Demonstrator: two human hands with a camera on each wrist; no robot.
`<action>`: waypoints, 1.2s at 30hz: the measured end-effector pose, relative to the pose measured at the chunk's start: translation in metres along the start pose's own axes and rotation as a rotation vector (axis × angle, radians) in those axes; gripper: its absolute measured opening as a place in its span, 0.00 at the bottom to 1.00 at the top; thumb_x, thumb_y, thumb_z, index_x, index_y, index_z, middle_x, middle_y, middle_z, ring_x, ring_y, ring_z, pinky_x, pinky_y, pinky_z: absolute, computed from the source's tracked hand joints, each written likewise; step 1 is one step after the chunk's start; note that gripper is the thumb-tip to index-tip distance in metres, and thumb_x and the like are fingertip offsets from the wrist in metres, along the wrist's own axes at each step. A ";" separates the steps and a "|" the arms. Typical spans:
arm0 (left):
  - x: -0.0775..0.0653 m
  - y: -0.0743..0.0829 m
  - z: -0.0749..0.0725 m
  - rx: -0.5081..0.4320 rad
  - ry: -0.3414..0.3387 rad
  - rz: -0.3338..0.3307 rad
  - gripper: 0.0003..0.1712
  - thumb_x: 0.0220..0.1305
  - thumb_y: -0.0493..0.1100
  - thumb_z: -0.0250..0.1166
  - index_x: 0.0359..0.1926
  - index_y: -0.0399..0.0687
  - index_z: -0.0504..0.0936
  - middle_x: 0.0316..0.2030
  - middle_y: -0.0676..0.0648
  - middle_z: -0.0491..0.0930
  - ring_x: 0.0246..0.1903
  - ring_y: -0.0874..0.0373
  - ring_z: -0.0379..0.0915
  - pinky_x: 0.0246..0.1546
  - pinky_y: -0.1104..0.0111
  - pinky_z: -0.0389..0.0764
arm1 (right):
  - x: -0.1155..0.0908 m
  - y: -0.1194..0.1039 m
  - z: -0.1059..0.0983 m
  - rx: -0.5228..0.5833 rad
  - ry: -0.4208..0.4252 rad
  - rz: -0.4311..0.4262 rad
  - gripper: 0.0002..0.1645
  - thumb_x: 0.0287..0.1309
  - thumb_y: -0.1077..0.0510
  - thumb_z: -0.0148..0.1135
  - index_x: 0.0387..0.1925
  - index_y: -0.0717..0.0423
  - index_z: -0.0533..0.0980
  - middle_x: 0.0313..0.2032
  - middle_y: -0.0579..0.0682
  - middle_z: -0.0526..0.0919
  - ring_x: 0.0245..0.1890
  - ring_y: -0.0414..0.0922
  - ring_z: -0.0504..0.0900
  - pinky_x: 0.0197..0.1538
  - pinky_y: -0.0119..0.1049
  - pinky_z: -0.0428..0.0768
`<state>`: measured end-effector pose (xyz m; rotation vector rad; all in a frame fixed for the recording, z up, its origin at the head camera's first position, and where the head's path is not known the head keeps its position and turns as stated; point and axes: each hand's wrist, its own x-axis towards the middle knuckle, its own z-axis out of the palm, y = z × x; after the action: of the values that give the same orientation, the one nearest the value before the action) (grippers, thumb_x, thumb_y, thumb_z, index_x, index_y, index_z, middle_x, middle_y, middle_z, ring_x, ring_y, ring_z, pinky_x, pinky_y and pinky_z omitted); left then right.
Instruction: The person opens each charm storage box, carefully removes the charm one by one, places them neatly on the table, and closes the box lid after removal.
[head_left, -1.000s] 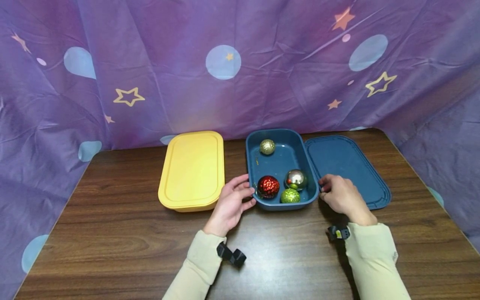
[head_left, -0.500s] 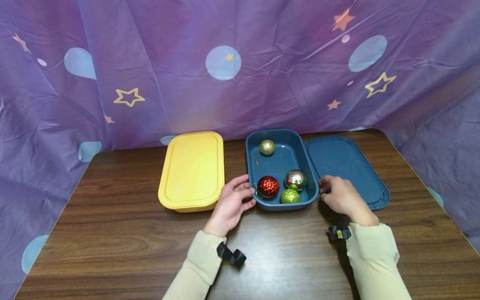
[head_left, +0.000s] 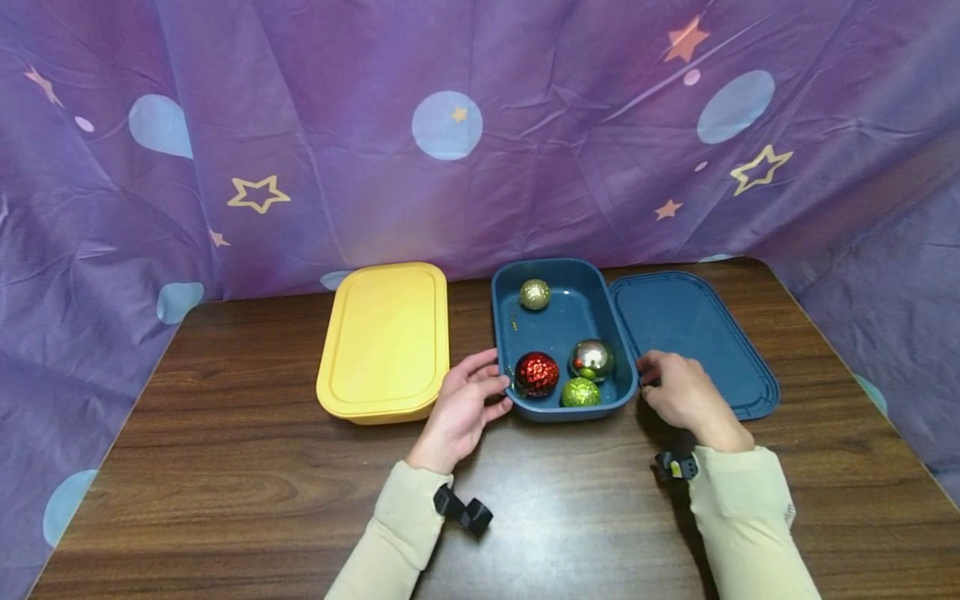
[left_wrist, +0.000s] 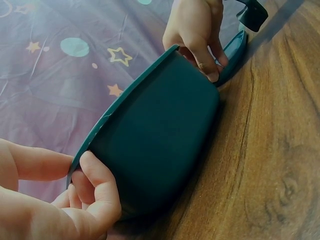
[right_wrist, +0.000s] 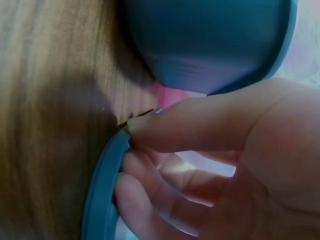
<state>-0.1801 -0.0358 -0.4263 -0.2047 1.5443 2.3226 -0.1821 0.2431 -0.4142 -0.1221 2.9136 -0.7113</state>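
A blue plastic box (head_left: pixel 558 329) stands uncovered on the wooden table. Inside lie a red bauble (head_left: pixel 537 374), a shiny silver bauble (head_left: pixel 592 360), a glittery green bauble (head_left: pixel 581 392) and, farther back, a small gold bauble (head_left: pixel 535 293). My left hand (head_left: pixel 467 400) pinches the box's left rim near its front corner, thumb inside and fingers outside in the left wrist view. The blue lid (head_left: pixel 690 333) lies right of the box. My right hand (head_left: pixel 684 392) pinches its near left corner; a thin dark strand (right_wrist: pixel 142 114) shows at the thumb tip in the right wrist view.
A yellow box (head_left: pixel 386 342) with its yellow lid on stands left of the blue box. Behind the table (head_left: pixel 225 467) hangs a purple cloth (head_left: pixel 360 125) printed with stars and dots. Each wrist wears a black camera mount (head_left: pixel 463 510).
The blue lid has shifted very slightly to the left, and my right hand has moved only a little. My left hand, the box and the baubles stay as they were.
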 end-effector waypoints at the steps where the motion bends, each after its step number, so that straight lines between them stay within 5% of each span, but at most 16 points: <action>1: 0.000 0.000 0.000 0.000 0.000 0.000 0.32 0.61 0.25 0.55 0.67 0.36 0.63 0.38 0.49 0.69 0.33 0.61 0.70 0.34 0.72 0.80 | 0.000 0.000 0.000 -0.003 0.004 0.000 0.22 0.47 0.69 0.55 0.48 0.70 0.75 0.41 0.65 0.83 0.47 0.64 0.78 0.50 0.59 0.75; 15: -0.001 -0.001 0.001 0.009 0.000 0.001 0.32 0.61 0.25 0.55 0.67 0.35 0.63 0.38 0.49 0.69 0.33 0.61 0.71 0.33 0.72 0.81 | 0.002 0.000 0.002 -0.029 0.046 0.001 0.22 0.44 0.69 0.55 0.46 0.69 0.76 0.40 0.65 0.83 0.46 0.65 0.78 0.49 0.58 0.76; 25: -0.003 0.003 0.001 0.051 -0.001 0.004 0.31 0.62 0.26 0.55 0.67 0.35 0.63 0.38 0.49 0.68 0.35 0.61 0.69 0.34 0.71 0.82 | 0.000 -0.001 -0.002 -0.001 0.008 -0.028 0.19 0.55 0.65 0.57 0.49 0.69 0.76 0.44 0.66 0.83 0.49 0.67 0.77 0.51 0.60 0.75; 31: -0.012 0.014 0.002 0.224 -0.028 0.031 0.30 0.65 0.32 0.56 0.67 0.36 0.61 0.45 0.44 0.66 0.34 0.58 0.69 0.33 0.69 0.84 | -0.004 -0.001 -0.009 0.004 0.078 -0.043 0.19 0.57 0.64 0.57 0.50 0.69 0.76 0.42 0.66 0.84 0.45 0.64 0.80 0.47 0.57 0.76; 36: -0.023 0.029 0.000 0.477 -0.068 0.081 0.29 0.66 0.39 0.59 0.66 0.40 0.65 0.57 0.34 0.68 0.37 0.53 0.74 0.35 0.64 0.83 | -0.013 -0.008 -0.022 0.034 0.244 -0.062 0.16 0.61 0.60 0.58 0.48 0.65 0.78 0.42 0.64 0.84 0.41 0.60 0.81 0.40 0.50 0.76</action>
<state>-0.1689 -0.0506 -0.3937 0.0565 2.0409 1.9182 -0.1719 0.2475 -0.3894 -0.1310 3.1389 -0.8399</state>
